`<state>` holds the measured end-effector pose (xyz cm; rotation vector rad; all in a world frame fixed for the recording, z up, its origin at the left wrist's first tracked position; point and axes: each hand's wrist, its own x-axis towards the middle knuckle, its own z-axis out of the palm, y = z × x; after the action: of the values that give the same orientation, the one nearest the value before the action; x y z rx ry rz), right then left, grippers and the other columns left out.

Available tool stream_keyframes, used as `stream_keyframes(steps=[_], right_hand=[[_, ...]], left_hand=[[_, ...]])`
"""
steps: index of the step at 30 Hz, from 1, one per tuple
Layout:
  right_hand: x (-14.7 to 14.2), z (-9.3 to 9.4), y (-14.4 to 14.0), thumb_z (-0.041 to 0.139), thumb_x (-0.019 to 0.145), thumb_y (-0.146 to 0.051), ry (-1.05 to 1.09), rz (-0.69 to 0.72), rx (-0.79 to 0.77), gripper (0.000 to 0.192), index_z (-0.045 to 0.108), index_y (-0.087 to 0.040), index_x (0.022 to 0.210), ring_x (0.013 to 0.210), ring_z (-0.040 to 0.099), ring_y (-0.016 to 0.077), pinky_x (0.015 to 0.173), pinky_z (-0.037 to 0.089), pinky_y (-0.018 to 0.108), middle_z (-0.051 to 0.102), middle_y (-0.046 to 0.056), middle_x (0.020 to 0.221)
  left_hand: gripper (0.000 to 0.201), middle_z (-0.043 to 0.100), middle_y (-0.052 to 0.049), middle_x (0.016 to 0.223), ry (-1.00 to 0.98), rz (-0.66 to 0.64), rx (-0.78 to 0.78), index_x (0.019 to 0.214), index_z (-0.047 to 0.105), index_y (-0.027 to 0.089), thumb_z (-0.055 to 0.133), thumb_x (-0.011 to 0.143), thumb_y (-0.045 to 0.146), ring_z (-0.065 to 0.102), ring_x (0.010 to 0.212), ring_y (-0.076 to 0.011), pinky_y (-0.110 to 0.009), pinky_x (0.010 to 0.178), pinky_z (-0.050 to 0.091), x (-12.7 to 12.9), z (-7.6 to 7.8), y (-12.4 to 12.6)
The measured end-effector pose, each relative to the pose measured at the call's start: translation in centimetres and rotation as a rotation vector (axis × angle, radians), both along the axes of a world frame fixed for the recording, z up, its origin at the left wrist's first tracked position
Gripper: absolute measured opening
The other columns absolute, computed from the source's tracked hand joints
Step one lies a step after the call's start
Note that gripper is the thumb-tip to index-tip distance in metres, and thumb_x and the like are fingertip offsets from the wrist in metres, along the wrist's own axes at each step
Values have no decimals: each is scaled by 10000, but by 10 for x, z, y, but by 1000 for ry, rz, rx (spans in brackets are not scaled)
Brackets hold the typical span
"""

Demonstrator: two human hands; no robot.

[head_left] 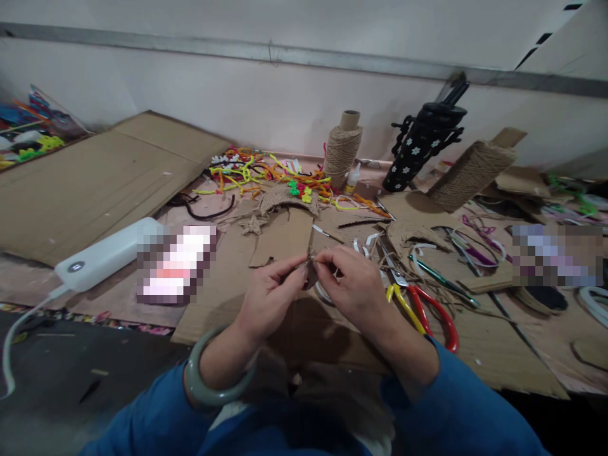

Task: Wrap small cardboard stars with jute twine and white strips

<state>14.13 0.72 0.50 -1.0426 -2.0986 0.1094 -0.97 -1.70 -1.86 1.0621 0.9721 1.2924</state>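
Observation:
My left hand (275, 288) and my right hand (354, 285) meet over the cardboard, fingertips pinched together around something small and brownish, too hidden to name. Just beyond them lies a cardboard piece (285, 235). A twine-wrapped crescent (274, 200) with green, yellow and red flowers rests at its far end, beside a twine-wrapped star (251, 224). Scissors (422, 310) with red and yellow handles lie close to my right wrist. Another twine-wrapped crescent (403, 237) and a teal pen-like tool (444, 280) are farther right.
Two twine spools (342, 152) (470, 174), a small glue bottle (352, 180) and a black flowered holder (412, 145) stand along the wall. Colourful pipe cleaners (242, 177) lie behind. On the left are a large cardboard sheet (104, 171), a white power bank (109, 253) and a blurred phone (178, 266).

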Motion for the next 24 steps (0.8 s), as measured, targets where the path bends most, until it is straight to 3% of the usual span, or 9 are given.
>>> stream_keyframes(steps=[8, 24], right_hand=[[1, -3, 0, 499, 877, -188, -84, 44, 23, 160, 611, -185, 764, 690, 579, 166, 646, 429, 267, 635, 38, 709], [-1, -4, -1, 498, 862, -162, -99, 64, 36, 138, 612, -179, 786, 690, 577, 167, 644, 430, 271, 638, 42, 718]], left_hand=[[196, 661, -1, 572, -141, 127, -213, 649, 723, 145, 818, 530, 268, 560, 537, -90, -200, 533, 458, 5, 16, 3], [85, 582, 29, 496, -67, 130, -158, 593, 636, 138, 701, 598, 194, 516, 485, -74, -194, 501, 413, 8, 14, 7]])
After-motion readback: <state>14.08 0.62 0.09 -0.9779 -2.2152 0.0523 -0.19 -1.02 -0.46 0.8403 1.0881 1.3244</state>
